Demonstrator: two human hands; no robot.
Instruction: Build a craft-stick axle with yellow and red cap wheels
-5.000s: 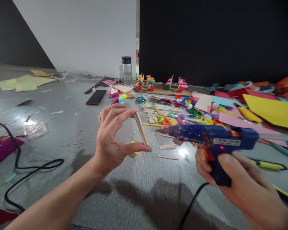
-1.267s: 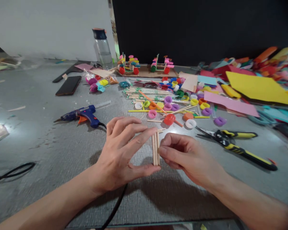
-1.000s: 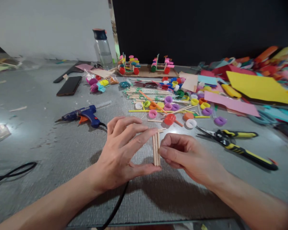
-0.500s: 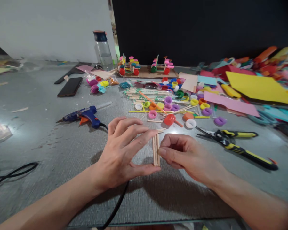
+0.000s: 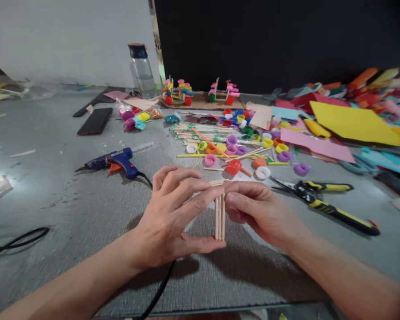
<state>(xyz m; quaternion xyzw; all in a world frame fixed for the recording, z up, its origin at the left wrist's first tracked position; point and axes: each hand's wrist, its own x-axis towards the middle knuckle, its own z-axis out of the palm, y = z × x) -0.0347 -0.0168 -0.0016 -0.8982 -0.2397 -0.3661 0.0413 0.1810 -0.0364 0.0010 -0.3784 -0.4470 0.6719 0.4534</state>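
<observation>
A few short wooden sticks (image 5: 220, 218) stand side by side near the middle front of the head view. My left hand (image 5: 176, 218) grips them by their ends, thumb underneath and index finger on top, its other fingers fanned out behind. My right hand (image 5: 253, 202) pinches at the upper right end of the sticks, thumb against curled fingers; its fingertips partly cover that end. A couple of stick ends (image 5: 216, 182) show just beyond my left fingertips. Beyond my hands lie a red cap (image 5: 234, 167) and a white ring (image 5: 262, 172).
A blue glue gun (image 5: 120, 162) lies at left, its black cord (image 5: 162, 286) running below my left hand. Yellow-black pliers (image 5: 313, 195) rest at right. Behind are bottle-cap rings, wrapped sticks (image 5: 206, 130), two small toy cars (image 5: 179, 92), coloured paper (image 5: 356, 122) and a water bottle (image 5: 142, 73).
My right hand has moved up along the sticks, from their middle to their upper end. Both hands and the sticks sit slightly farther right and lower in view.
</observation>
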